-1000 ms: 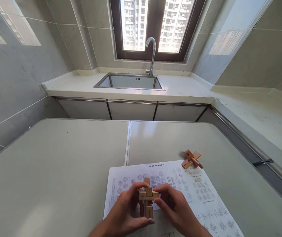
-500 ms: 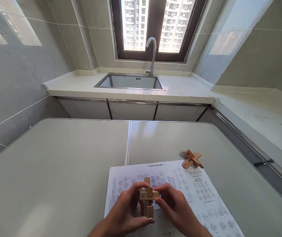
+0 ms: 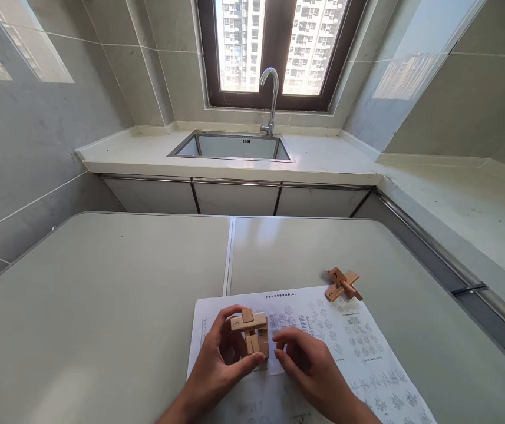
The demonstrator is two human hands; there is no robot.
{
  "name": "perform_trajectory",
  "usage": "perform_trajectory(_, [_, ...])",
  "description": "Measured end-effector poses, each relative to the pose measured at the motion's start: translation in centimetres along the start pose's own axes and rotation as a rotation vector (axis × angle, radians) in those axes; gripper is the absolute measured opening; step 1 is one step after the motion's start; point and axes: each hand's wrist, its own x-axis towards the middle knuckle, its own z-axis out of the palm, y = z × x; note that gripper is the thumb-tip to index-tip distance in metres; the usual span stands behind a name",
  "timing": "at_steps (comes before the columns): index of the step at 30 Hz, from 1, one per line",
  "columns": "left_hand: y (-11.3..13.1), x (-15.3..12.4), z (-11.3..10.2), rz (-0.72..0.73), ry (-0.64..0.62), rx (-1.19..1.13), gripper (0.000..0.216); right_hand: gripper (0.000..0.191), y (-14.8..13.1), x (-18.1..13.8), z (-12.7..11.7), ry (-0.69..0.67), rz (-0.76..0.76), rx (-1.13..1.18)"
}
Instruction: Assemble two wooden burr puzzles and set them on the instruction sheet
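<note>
My left hand (image 3: 219, 368) grips a pale wooden interlocking puzzle (image 3: 251, 333) above a printed instruction sheet (image 3: 358, 347). The puzzle is a cluster of notched bars, with one bar lying across its top. My right hand (image 3: 309, 368) hovers just right of the puzzle with its fingers apart, fingertips close to the wood but not clearly touching. A second, darker wooden cross-shaped puzzle (image 3: 343, 284) rests at the sheet's far right corner.
The grey table (image 3: 102, 294) has a seam down its middle. Beyond it stands a counter with a steel sink (image 3: 233, 146) and a curved tap (image 3: 271, 97) under a window. A second counter (image 3: 468, 206) runs along the right wall.
Both hands held the puzzle before; the right hand has now let go and drawn slightly away. The left hand has shifted the puzzle left and turned it, so a bar lies across the top.
</note>
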Motion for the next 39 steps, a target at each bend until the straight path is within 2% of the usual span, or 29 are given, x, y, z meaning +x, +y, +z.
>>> perform_trajectory(3, [0.4, 0.1, 0.0, -0.051, 0.055, 0.018, 0.064, 0.013, -0.1, 0.1, 0.2, -0.012, -0.114, -0.087])
perform_trajectory(6, [0.6, 0.1, 0.1, -0.062, 0.058, 0.023, 0.065, 0.024, 0.2, 0.1, 0.5, 0.007, -0.209, -0.18])
perform_trajectory(11, [0.1, 0.1, 0.1, -0.051, 0.04, 0.032, 0.066, 0.039, 0.6, 0.0, 0.7, 0.023, -0.227, -0.252])
perform_trajectory(19, [-0.4, 0.1, 0.1, -0.015, -0.006, 0.009, 0.063, 0.021, 0.3, 0.1, 0.9, 0.021, -0.184, -0.217])
perform_trajectory(26, [-0.2, 0.2, 0.2, 0.014, -0.021, -0.016, 0.063, 0.015, -1.1, 0.6, -1.1, -0.038, 0.036, 0.116])
perform_trajectory(32, [-0.9, 0.3, 0.1, 0.05, -0.037, -0.043, 0.068, 0.041, -1.0, 0.9, -2.0, -0.175, 0.28, 0.628])
perform_trajectory(36, [-1.0, 0.2, 0.2, 0.089, -0.088, -0.071, 0.066, 0.044, -1.0, 0.9, -1.8, -0.206, 0.327, 0.803])
perform_trajectory(39, [-1.2, 0.0, 0.4, 0.096, -0.084, 0.03, 0.066, 0.047, -1.0, 0.9, -1.9, -0.24, 0.335, 0.854])
